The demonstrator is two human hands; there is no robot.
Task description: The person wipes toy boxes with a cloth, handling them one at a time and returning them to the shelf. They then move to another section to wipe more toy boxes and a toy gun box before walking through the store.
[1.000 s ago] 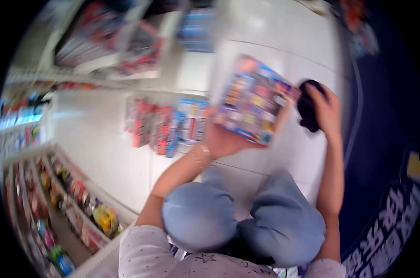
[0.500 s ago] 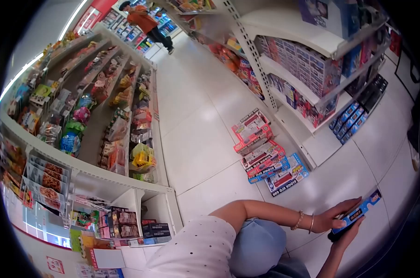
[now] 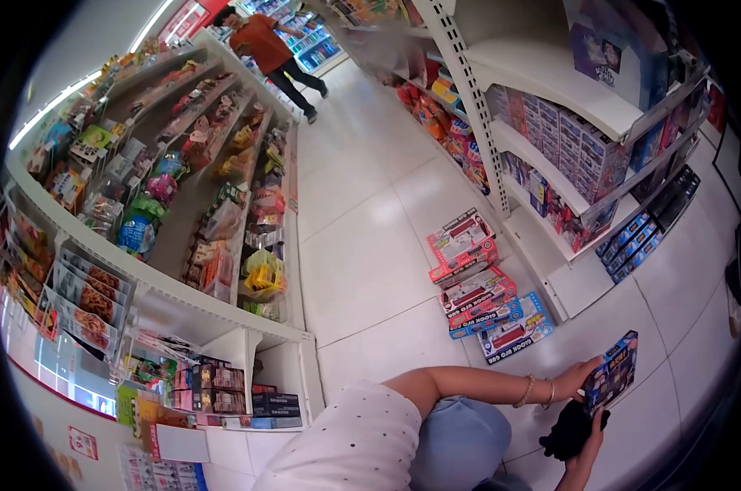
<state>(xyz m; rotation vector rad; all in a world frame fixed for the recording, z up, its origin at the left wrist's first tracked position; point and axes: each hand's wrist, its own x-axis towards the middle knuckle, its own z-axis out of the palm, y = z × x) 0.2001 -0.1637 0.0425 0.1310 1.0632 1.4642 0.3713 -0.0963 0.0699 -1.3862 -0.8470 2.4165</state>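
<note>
The left hand (image 3: 572,384) clamps its fingers on a dark blue box (image 3: 615,375) above the tiled floor (image 3: 370,254), near several cartons (image 3: 478,296), while the right hand (image 3: 589,449) closes its fingers around a black cloth (image 3: 565,432) at the box's lower end.

Left arm (image 3: 477,384) extended, left grip (image 3: 575,380) and right grip (image 3: 591,439) appear curled close together.

Wearing white short-sleeved top (image 3: 342,438), dark-dotted, plus pale-blue trousers (image 3: 460,442); beaded bracelet (image 3: 528,390) and slim bangle (image 3: 550,393) are circling left wrist (image 3: 539,390).
</note>
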